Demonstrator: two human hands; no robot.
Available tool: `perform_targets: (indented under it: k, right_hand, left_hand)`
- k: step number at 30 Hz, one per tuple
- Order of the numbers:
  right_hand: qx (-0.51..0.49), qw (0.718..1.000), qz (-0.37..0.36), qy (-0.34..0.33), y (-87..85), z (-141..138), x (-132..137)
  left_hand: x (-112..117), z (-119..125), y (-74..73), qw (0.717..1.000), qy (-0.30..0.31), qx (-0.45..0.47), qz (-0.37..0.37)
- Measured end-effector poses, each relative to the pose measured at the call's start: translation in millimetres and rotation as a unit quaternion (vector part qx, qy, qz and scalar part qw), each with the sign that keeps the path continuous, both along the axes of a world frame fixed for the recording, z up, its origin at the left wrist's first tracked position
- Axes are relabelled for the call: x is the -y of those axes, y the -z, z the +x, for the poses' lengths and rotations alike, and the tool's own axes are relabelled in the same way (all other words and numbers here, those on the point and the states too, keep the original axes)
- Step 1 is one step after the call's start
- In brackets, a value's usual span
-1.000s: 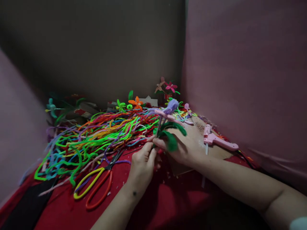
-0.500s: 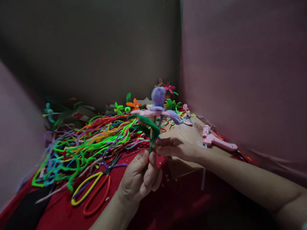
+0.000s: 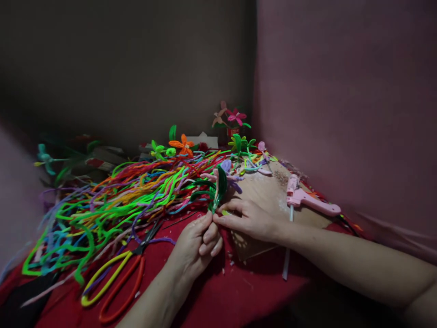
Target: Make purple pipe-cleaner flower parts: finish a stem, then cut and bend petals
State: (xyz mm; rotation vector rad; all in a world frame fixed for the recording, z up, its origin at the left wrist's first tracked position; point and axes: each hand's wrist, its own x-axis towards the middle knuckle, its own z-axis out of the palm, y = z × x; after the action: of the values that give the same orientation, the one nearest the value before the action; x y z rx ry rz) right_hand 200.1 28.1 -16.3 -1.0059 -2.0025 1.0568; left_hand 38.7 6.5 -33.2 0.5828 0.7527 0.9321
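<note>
I hold a pipe-cleaner flower [image 3: 218,182] with lilac and pink petals and dark green leaves, tilted away from me over the table. My left hand [image 3: 198,243] pinches the lower end of its green stem, fingers curled. My right hand [image 3: 247,218] meets it from the right, fingertips closed on the same stem just below the leaves. Both hands hover above the red cloth [image 3: 239,291] beside a brown cardboard sheet [image 3: 269,196].
A big tangle of coloured pipe cleaners [image 3: 112,200] covers the left half. Scissors with yellow and orange handles [image 3: 112,278] lie at the front left. A pink glue gun [image 3: 305,198] rests on the cardboard. Finished flowers [image 3: 232,118] stand against the back wall; a pink wall closes the right.
The flower has dropped from upright to a lower, tilted-away pose. My right hand has closed onto the stem beside my left hand. The view has shifted slightly.
</note>
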Motion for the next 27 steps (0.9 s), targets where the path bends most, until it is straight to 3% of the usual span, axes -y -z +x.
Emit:
perform_targets:
  k: [4, 9, 15, 17, 19, 22, 23, 27]
  right_hand:
    - [0.1, 0.991, 0.079, 0.051, 2.5, 0.1, 1.7]
    - [0.168, 0.98, 0.098, 0.047, -0.5, 0.4, 3.6]
    - [0.208, 0.972, 0.1, 0.05, -4.7, -1.1, 3.8]
    - [0.201, 0.974, 0.096, 0.049, -3.7, -0.7, 2.4]
    - [0.195, 0.976, 0.087, 0.046, -2.1, 0.2, 0.9]
    - [0.165, 0.982, 0.09, 0.029, 0.6, 1.3, 0.2]
    - [0.152, 0.985, 0.084, 0.017, 1.5, 1.6, 0.2]
    - [0.105, 0.994, 0.04, 0.001, 4.1, 2.7, -2.3]
  left_hand:
    - [-4.8, -5.6, -3.8, 0.999, 0.018, -0.034, -0.011]
    - [-11.0, -24.8, -9.7, 0.991, 0.054, -0.117, 0.035]
    - [-11.2, -31.2, -11.0, 0.979, 0.032, -0.185, 0.085]
    - [-9.7, -29.1, -14.7, 0.962, 0.005, -0.251, 0.109]
    - [-6.2, -31.4, -22.2, 0.9, -0.06, -0.388, 0.188]
    - [6.7, -50.6, -36.7, 0.75, -0.149, -0.563, 0.314]
    - [13.2, -61.2, -40.8, 0.714, -0.166, -0.595, 0.33]
    - [43.4, -112.9, -43.9, 0.635, -0.194, -0.695, 0.276]
